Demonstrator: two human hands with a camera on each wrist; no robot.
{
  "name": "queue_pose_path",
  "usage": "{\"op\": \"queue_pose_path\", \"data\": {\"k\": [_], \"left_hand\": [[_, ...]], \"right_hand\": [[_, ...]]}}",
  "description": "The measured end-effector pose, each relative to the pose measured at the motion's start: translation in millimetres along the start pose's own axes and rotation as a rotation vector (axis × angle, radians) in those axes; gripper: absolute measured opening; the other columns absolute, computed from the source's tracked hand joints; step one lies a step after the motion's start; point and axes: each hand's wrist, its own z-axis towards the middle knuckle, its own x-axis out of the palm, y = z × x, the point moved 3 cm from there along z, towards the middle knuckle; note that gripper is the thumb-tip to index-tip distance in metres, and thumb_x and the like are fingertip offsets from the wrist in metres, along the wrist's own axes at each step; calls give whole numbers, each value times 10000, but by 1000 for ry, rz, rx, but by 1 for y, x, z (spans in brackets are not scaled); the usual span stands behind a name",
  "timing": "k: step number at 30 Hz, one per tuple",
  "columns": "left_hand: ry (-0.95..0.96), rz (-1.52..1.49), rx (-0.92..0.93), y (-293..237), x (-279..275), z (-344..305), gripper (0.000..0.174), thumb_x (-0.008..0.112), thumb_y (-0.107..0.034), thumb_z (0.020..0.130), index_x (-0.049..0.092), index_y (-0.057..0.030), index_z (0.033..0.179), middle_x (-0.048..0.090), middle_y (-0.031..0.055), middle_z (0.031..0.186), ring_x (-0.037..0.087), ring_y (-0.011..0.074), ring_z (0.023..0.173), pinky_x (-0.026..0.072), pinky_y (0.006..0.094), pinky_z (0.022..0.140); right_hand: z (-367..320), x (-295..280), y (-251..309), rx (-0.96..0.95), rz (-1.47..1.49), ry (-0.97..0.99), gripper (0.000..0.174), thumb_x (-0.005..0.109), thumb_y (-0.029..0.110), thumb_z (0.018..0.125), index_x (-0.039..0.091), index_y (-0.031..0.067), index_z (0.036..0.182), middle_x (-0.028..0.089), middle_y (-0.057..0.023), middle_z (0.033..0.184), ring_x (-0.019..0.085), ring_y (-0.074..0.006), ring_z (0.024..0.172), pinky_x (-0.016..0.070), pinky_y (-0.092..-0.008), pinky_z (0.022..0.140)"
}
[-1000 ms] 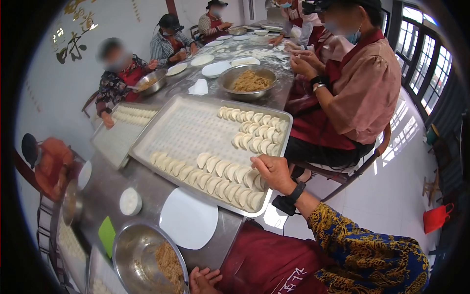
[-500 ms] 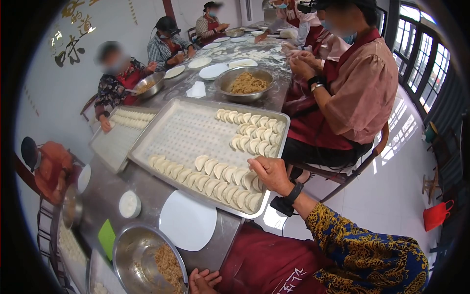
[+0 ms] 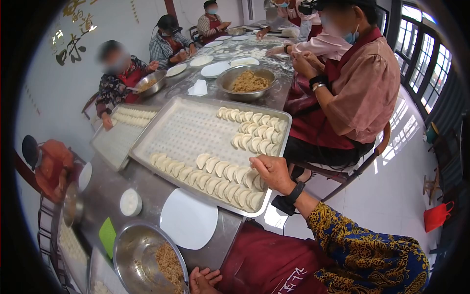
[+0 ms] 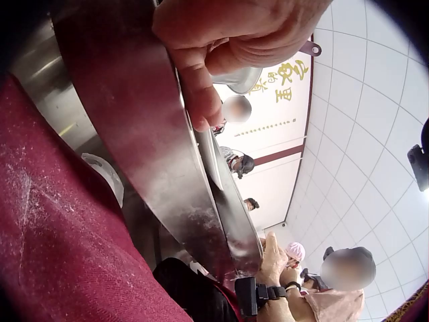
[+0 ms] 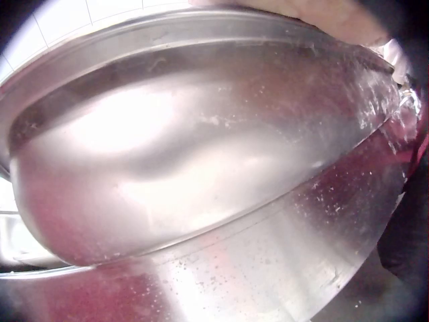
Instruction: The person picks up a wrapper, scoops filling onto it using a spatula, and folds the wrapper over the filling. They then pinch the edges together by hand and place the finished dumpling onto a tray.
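A large metal tray [image 3: 176,122] holds rows of crescent dumplings [image 3: 230,171] along its right and front sides. My right hand [image 3: 274,174] rests over its right rim near the front corner, fingers loosely bent toward the inside. In the right wrist view, the tray's shiny outer wall [image 5: 167,154] fills the picture, with part of that hand along the top. Beside the steel mixing bowl [image 3: 132,259] with brown filling [image 3: 169,264], my left hand [image 3: 204,281] rests at the table edge. Its fingers [image 4: 201,100] hang relaxed over that edge in the left wrist view.
A white plate [image 3: 188,220], a small white bowl [image 3: 130,202] and a green scraper [image 3: 106,237] lie around the mixing bowl. Behind stand a second dumpling tray [image 3: 115,144] and another filling bowl [image 3: 230,93]. Several people in red aprons sit along the long table.
Both my hands stay in place, and the tray and dumplings do not move. The head view shifts slightly. Across the table, other people's hands move a little.
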Motion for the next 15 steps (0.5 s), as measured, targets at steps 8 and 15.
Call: {"op": "queue_pose_path", "data": {"k": [8, 15], "left_hand": [[1, -32, -29, 0, 0, 1, 353, 513, -207, 1018, 542, 88, 1208, 650, 220, 987, 695, 291, 742, 599, 312, 592], [-13, -30, -41, 0, 0, 0, 361, 516, -218, 1017, 546, 88, 1207, 650, 214, 988, 693, 287, 747, 597, 314, 601]], "right_hand": [[0, 0, 1, -5, 7, -9, 311, 642, 281, 939, 684, 54, 731, 641, -137, 662, 637, -303, 572, 477, -366, 519], [1, 0, 0, -17, 0, -8, 311, 640, 273, 938, 680, 50, 725, 643, -133, 658, 640, -301, 570, 480, -367, 516]]}}
